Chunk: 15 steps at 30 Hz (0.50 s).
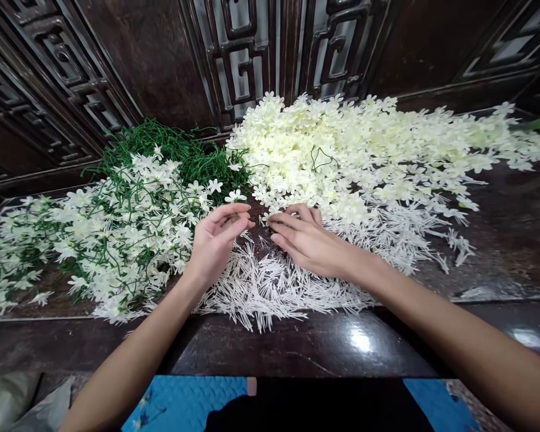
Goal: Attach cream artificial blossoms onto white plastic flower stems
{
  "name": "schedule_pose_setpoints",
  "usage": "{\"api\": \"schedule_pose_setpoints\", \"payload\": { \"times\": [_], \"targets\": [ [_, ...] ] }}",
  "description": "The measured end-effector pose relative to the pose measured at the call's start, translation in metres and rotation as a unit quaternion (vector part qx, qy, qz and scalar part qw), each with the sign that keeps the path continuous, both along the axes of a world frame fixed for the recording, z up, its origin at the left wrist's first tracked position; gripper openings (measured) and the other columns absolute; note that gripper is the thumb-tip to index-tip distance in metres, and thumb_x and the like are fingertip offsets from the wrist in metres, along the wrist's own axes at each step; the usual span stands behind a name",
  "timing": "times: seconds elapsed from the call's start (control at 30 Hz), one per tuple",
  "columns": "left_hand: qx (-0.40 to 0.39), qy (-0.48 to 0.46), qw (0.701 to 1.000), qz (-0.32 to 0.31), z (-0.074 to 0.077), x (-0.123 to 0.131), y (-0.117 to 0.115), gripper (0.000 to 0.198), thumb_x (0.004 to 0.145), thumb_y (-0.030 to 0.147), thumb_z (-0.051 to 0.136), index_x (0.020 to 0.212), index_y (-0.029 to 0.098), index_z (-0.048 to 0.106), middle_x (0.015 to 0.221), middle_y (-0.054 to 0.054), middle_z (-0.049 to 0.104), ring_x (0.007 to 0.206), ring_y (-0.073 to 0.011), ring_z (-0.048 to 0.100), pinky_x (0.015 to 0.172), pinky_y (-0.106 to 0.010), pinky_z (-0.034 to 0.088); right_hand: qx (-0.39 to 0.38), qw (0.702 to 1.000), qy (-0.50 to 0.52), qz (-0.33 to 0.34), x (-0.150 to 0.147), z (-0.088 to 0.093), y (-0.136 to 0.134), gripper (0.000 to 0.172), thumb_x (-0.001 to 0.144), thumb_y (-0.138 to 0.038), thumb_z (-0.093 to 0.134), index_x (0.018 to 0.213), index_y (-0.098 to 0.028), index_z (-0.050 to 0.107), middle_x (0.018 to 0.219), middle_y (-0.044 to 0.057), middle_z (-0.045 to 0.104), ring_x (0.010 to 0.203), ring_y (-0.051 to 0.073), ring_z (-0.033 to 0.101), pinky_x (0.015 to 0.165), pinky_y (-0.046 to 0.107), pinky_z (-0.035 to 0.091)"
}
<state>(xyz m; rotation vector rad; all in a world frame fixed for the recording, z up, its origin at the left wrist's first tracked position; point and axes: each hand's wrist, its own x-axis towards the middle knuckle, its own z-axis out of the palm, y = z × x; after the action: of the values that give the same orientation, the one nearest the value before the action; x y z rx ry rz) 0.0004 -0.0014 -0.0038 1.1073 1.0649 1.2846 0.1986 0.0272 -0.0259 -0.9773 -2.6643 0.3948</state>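
Observation:
My left hand [215, 240] is above the dark wooden surface, its thumb and fingers bent toward each other in a pinch; whatever lies between them is too small to make out. Facing it from the right, my right hand [306, 241] has its fingers bent down, the fingertips close together beside small white pieces. Beneath both hands spreads a heap of thin white stamen-like sticks [261, 291]. Loose cream artificial flower heads [306, 162] are piled just beyond my right hand. White flowers on green stems [135, 222] lie heaped beside my left hand.
A tangle of green plastic stems [157, 147] sits at the back left. Behind everything rises a carved dark wood backrest [171, 66]. The glossy front edge [270, 345] of the wooden surface runs before me, with a blue mat [193, 399] below.

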Motion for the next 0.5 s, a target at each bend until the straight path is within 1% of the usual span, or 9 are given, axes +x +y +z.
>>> {"api": "schedule_pose_setpoints", "payload": {
  "times": [0.1, 0.17, 0.33, 0.43, 0.5],
  "targets": [
    [0.019, 0.078, 0.997, 0.021, -0.0008, -0.0004, -0.0012, 0.016, 0.077, 0.016, 0.069, 0.093, 0.02, 0.07, 0.093, -0.003, 0.066, 0.083, -0.0135, 0.063, 0.087, -0.031, 0.051, -0.016, 1.0, 0.013, -0.011, 0.0016, 0.0012, 0.0007, 0.05, 0.1, -0.038, 0.026, 0.116, -0.009, 0.063, 0.126, 0.013, 0.057, 0.12, 0.033, 0.039, 0.097, 0.055, 0.038],
    [0.031, 0.111, 0.993, 0.028, -0.0009, -0.0001, -0.0019, 0.015, 0.078, 0.016, 0.069, 0.093, 0.02, 0.07, 0.095, -0.004, 0.067, 0.085, -0.0142, 0.063, 0.086, -0.031, 0.052, -0.023, 1.0, 0.012, -0.016, 0.0022, 0.0005, 0.001, 0.05, 0.1, -0.039, 0.026, 0.112, -0.01, 0.066, 0.128, 0.013, 0.056, 0.122, 0.034, 0.038, 0.098, 0.057, 0.035],
    [0.049, 0.143, 0.988, 0.027, -0.0016, 0.0009, -0.002, 0.014, 0.079, 0.017, 0.068, 0.092, 0.019, 0.07, 0.096, -0.004, 0.068, 0.085, -0.014, 0.064, 0.084, -0.029, 0.052, -0.019, 1.0, 0.011, -0.016, 0.0027, -0.0029, 0.0016, 0.049, 0.099, -0.039, 0.028, 0.112, -0.011, 0.066, 0.127, 0.013, 0.056, 0.12, 0.034, 0.038, 0.097, 0.059, 0.034],
    [0.06, 0.157, 0.985, 0.027, -0.0023, 0.0008, -0.0014, 0.013, 0.079, 0.016, 0.067, 0.091, 0.019, 0.07, 0.095, -0.004, 0.068, 0.086, -0.0135, 0.063, 0.084, -0.028, 0.052, -0.039, 0.998, 0.042, -0.026, 0.0027, -0.0021, 0.0016, 0.046, 0.099, -0.039, 0.032, 0.115, -0.011, 0.065, 0.122, 0.011, 0.059, 0.117, 0.033, 0.041, 0.095, 0.057, 0.036],
    [0.07, 0.177, 0.982, 0.022, -0.0029, 0.0005, -0.0012, 0.013, 0.079, 0.016, 0.067, 0.092, 0.019, 0.069, 0.094, -0.004, 0.069, 0.086, -0.0133, 0.063, 0.082, -0.027, 0.053, -0.06, 0.994, 0.08, -0.042, 0.0026, -0.0002, 0.0016, 0.041, 0.097, -0.039, 0.038, 0.116, -0.014, 0.065, 0.118, 0.009, 0.063, 0.115, 0.032, 0.043, 0.096, 0.058, 0.035]
  ]
}}
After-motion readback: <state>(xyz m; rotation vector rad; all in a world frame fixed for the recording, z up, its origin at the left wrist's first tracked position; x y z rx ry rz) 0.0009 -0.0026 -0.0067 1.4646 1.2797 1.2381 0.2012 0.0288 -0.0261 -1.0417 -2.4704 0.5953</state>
